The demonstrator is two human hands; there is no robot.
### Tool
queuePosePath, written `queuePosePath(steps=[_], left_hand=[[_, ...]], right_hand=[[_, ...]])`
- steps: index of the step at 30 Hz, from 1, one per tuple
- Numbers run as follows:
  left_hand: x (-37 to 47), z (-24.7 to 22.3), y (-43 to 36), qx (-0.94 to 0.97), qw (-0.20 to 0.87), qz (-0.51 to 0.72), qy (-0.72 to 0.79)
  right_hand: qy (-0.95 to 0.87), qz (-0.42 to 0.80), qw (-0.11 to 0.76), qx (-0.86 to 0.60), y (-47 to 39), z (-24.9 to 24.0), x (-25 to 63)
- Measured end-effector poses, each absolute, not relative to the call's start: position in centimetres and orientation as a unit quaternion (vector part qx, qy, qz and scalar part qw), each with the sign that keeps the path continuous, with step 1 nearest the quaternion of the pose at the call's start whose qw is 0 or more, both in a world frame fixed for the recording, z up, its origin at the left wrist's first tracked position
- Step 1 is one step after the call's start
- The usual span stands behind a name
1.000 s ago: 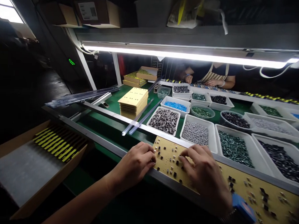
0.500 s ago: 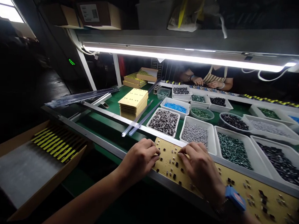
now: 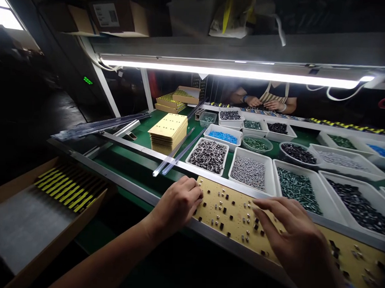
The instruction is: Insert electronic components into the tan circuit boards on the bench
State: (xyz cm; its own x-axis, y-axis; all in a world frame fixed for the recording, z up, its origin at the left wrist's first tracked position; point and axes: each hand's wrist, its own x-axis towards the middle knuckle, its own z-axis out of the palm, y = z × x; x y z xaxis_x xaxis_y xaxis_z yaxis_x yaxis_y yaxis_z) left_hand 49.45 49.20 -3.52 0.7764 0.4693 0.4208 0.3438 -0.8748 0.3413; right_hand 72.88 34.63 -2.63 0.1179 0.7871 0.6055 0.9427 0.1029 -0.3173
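A long tan circuit board (image 3: 237, 204), set with several small black and silvery components, lies in the metal rail in front of me. My left hand (image 3: 183, 200) is at the board's left end, fingers curled and pinched together; whatever they hold is hidden. Over the middle of the board is my right hand (image 3: 293, 229), its thumb and fingers apart and no part visible between them. Just behind the board stand white trays of small parts: silver-and-black pieces (image 3: 208, 155), grey pieces (image 3: 248, 172) and dark green pieces (image 3: 296, 190).
A stack of tan boards (image 3: 167, 132) and clear plastic tubes (image 3: 175, 154) lie beyond the rail (image 3: 128, 188). At lower left is a cardboard box (image 3: 99, 195) with yellow-and-black strips. A lamp (image 3: 228, 73) hangs low overhead. Across the bench a person (image 3: 274, 96) works with both hands.
My right hand has moved right along the board, away from my left hand, and its fingers have spread. My left hand stays at the board's left end. The view has shifted slightly.
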Motion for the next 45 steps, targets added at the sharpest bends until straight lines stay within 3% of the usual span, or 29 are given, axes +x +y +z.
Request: queuePosePath(steps=[6, 19, 31, 45], left_hand=[[49.1, -3.4, 49.8, 0.93, 0.138, 0.274, 0.205], [48.9, -3.8, 50.4, 0.929, 0.16, 0.271, 0.196], [49.0, -3.9, 50.6, 0.915, 0.164, 0.316, 0.193], [50.4, -3.8, 51.2, 0.921, 0.136, 0.293, 0.22]], right_hand=[[-0.642, -0.087, 0.33, -0.687, 30.9, -4.5, 74.4], [-0.657, -0.093, 0.291, -0.69, 31.8, -5.2, 72.7], [-0.704, 0.002, 0.321, -0.633, 29.6, -5.1, 73.0], [-0.719, -0.059, 0.31, -0.619, 30.2, -5.0, 72.0]])
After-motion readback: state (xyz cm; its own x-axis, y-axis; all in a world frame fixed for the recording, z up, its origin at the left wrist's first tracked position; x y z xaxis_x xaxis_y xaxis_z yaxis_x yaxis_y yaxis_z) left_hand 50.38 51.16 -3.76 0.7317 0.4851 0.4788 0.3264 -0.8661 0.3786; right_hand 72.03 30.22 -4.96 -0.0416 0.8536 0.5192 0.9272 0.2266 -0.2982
